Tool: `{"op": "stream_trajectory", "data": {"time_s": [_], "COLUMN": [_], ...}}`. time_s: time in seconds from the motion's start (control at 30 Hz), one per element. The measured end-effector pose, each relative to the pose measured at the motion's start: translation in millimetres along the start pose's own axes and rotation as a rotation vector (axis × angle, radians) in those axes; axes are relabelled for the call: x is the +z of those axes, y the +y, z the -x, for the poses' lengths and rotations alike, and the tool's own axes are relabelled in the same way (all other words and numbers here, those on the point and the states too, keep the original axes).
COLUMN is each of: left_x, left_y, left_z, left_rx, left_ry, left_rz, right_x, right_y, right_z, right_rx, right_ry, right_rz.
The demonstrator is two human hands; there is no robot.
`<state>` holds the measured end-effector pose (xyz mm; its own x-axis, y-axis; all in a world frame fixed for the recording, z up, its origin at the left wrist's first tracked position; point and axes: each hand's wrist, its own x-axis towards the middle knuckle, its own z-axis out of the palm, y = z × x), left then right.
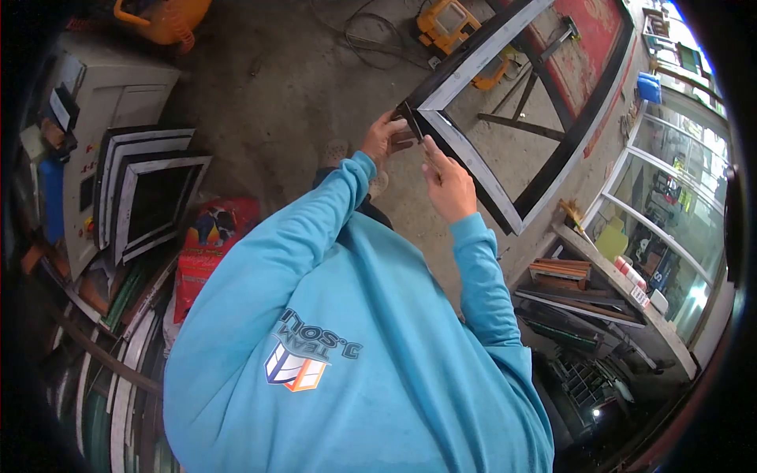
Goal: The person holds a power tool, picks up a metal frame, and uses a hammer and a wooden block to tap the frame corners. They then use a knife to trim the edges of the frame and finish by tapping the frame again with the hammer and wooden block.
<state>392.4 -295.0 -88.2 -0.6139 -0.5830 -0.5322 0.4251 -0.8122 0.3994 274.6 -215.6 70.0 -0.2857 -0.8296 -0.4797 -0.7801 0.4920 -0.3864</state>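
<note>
A metal frame (481,165) of dark and whitish-grey bars stands raised on the right, its mitred corner towards me. At that corner, my left hand (382,140) has its fingers curled around a thin dark flat strip (412,123). My right hand (452,186) is closed close to the strip's lower end, its index finger and thumb pointing up towards the corner. What sits inside the right hand's grip is too small to make out. Both forearms are in light-blue sleeves.
A clamp (558,41) and a red panel (587,51) lie beyond the frame. Yellow power equipment (445,25) and a cable (371,35) are on the floor. More frames (150,193) lean against a cabinet (118,91) at left. Stacked bars (583,296) lie at right.
</note>
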Motion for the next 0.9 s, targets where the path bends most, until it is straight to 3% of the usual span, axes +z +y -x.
{"op": "stream_trajectory", "data": {"time_s": [0.17,0.47,0.57,0.63,0.8,0.83,0.9], "left_x": [1,4,2,1,8,7,6], "left_y": [2,17,16,18,30,28,21], "left_z": [1,2,-2,-5,-2,-4,-5], "left_rx": [0.013,-0.034,-0.03,-0.009,-0.042,-0.041,0.018], "left_ry": [0.026,0.026,0.031,0.036,0.041,0.043,0.051], "left_rz": [-0.156,-0.34,-0.394,-0.436,-0.593,-0.595,-0.496], "right_x": [-1,-4,18,35,-1,-7,-9], "right_y": [-9,-14,4,17,-5,-10,-13], "right_z": [-2,-16,-17,-20,-19,-20,-23], "right_rx": [0.01,0.049,-0.014,-0.089,-0.02,0.035,0.031], "right_ry": [0.015,-0.096,-0.031,0.049,-0.099,-0.186,-0.177], "right_rz": [0.105,-0.031,-0.11,-0.355,-0.123,0.011,-0.019]}}
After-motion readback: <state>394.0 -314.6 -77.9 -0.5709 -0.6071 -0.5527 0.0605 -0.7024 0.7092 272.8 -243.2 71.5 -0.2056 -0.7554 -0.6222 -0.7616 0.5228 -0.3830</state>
